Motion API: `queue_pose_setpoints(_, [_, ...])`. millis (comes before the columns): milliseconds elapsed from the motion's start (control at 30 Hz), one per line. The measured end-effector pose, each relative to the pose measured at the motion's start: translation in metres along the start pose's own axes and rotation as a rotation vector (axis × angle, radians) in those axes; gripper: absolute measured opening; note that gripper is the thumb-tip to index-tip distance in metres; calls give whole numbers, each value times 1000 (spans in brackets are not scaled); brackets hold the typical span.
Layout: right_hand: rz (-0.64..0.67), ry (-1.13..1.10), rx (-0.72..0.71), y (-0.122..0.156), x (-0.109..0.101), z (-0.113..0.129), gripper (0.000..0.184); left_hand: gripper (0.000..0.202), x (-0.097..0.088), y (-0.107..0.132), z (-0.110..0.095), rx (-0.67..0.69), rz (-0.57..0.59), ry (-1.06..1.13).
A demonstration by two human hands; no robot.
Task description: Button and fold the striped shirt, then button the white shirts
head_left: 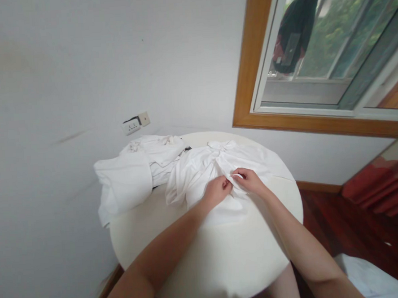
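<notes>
A white shirt [200, 171] lies spread on the round white table [205, 256], collar toward the wall. My left hand [217, 190] and my right hand [250, 180] meet over the shirt's front, each with fingers pinched on the fabric along its middle opening. The fingertips nearly touch one another. What exactly lies between the fingers is too small to make out beyond the cloth itself.
A second pile of white garments [129, 175] hangs over the table's left rim near the wall. A wall socket [132, 125] sits above it. A wood-framed window [315, 70] is at the right, and dark red wooden floor [359, 238] lies below it.
</notes>
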State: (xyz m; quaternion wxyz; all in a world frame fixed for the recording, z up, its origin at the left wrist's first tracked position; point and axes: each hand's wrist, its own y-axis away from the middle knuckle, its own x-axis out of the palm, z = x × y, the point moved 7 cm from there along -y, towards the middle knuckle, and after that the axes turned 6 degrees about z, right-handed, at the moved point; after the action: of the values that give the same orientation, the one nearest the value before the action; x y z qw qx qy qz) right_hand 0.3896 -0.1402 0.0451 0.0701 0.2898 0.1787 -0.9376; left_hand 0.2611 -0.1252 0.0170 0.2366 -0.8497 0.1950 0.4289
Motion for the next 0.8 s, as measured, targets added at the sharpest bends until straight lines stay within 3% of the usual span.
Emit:
queue_pose_setpoints(133, [105, -34, -33, 1, 8, 3, 27, 17, 3, -3, 12, -45, -5, 223])
queue_pose_setpoints(267, [173, -3, -83, 1, 5, 1, 21, 17, 2, -6, 16, 3, -65, 388])
queue_pose_setpoints(367, [134, 30, -55, 0, -2, -5, 18, 22, 0, -7, 15, 63, -82, 521])
queue_pose_setpoints(533, [36, 89, -49, -2, -4, -4, 15, 24, 5, -9, 12, 131, 17, 669])
queue_pose_setpoints(800, [-69, 57, -130, 2, -12, 7, 14, 21, 4, -9, 5, 154, 33, 692])
